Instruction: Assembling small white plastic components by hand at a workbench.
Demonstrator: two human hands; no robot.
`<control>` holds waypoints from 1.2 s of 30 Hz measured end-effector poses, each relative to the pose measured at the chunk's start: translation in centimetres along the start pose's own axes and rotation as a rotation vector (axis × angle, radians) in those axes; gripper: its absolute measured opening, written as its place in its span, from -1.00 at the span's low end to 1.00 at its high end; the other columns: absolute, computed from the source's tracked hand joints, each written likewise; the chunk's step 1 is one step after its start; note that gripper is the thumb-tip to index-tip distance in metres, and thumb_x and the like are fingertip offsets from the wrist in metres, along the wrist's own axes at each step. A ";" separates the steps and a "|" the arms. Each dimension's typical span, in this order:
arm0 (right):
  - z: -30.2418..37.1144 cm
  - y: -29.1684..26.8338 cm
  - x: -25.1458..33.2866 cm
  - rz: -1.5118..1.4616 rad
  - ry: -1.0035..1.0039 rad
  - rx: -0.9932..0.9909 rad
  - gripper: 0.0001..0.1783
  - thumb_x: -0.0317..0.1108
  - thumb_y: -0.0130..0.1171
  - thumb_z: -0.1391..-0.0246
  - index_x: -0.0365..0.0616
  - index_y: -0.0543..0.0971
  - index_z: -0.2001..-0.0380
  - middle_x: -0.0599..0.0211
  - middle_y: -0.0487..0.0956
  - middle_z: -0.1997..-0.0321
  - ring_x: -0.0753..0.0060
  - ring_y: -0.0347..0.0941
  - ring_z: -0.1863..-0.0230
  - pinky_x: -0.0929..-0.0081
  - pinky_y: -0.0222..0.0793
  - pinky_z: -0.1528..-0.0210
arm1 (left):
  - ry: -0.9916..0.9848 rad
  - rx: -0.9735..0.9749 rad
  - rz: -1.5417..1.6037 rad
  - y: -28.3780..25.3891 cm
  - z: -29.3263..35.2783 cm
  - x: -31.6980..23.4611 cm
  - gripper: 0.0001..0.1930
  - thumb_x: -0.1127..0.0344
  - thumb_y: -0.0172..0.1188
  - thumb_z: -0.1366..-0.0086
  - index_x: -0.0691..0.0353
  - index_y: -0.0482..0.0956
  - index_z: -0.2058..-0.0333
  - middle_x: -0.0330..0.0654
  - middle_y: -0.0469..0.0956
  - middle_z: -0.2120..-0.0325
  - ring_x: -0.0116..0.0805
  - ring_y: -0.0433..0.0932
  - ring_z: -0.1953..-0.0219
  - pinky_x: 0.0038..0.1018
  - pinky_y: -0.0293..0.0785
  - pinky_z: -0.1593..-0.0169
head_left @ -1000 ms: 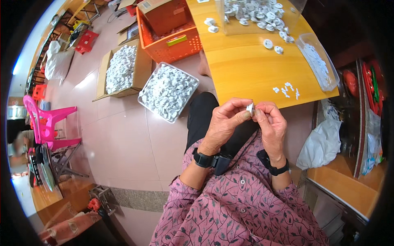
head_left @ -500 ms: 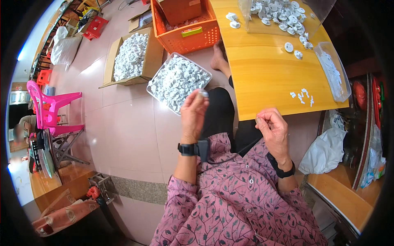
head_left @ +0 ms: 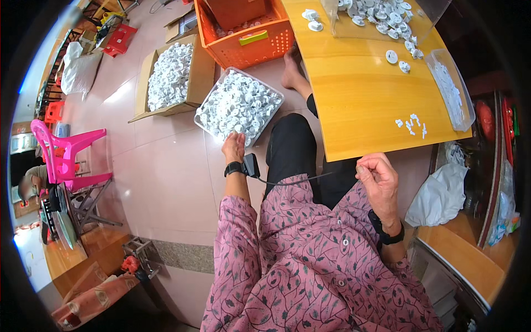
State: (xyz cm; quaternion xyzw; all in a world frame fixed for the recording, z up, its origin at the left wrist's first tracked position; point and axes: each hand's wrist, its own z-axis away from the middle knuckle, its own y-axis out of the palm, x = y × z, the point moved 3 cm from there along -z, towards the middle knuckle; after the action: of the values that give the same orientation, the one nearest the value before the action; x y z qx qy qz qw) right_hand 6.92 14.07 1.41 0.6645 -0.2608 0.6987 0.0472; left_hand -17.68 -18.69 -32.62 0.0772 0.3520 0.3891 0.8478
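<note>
My left hand (head_left: 234, 147) reaches to the near rim of a clear plastic bin (head_left: 200, 125) on the floor. Its fingers are drawn together at the edge of the heap of small white round plastic parts (head_left: 238, 102); whether one is between them is hidden. Just off the front edge of the yellow wooden table (head_left: 354, 110), my right hand (head_left: 379, 180) is closed in a pinch, thumb against forefinger. Anything in that pinch is too small to name. Several tiny white pieces (head_left: 412, 125) lie on the table beyond it.
An open cardboard box (head_left: 200, 83) of similar white parts and an orange crate (head_left: 249, 52) stand behind the bin. On the table are a clear tray (head_left: 467, 119) of white pieces and loose round parts (head_left: 391, 56). A pink chair (head_left: 69, 160) stands left.
My left hand has moved left and down from above the bin's near right side to its near rim; the white round part it pinched no longer shows clearly. My right hand stays pinched, slightly lower.
</note>
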 end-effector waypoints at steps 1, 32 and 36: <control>0.0 0.0 -0.2 0.000 -0.001 0.000 -0.97 -0.61 0.16 -0.12 -0.30 0.52 0.36 0.33 0.48 0.31 0.62 0.42 0.41 0.68 0.33 0.38 | 0.003 -0.045 -0.059 -0.1 -0.2 0.1 -0.67 0.60 0.17 -0.24 0.40 0.36 0.03 -0.02 0.48 0.16 -0.10 0.60 0.29 -0.39 0.66 0.28; -4.0 -6.6 -0.9 0.955 -0.437 -0.370 -0.89 -0.53 0.14 -0.04 -0.25 0.53 0.32 0.22 0.48 0.18 0.13 0.40 0.14 0.24 0.32 0.10 | 0.702 1.009 -1.094 26.0 33.4 0.2 -0.73 0.33 0.17 -0.34 0.43 0.58 0.11 -0.16 0.62 0.33 -0.45 0.57 0.30 -0.54 0.51 0.17; -3.6 -7.4 -1.5 0.785 -0.434 -0.373 -0.90 -0.58 0.15 -0.02 -0.28 0.51 0.34 0.17 0.50 0.15 0.07 0.44 0.15 0.22 0.36 0.07 | 0.871 1.143 -1.285 31.9 35.8 3.0 -0.70 0.31 0.18 -0.30 0.46 0.58 0.13 -0.02 0.64 0.34 -0.35 0.60 0.30 -0.46 0.53 0.19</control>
State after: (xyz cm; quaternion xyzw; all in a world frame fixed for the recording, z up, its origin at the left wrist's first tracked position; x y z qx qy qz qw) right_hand 6.87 22.39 2.28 0.6265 -0.6164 0.4503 -0.1573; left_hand -12.10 10.45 5.21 0.1199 0.7471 -0.3852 0.5284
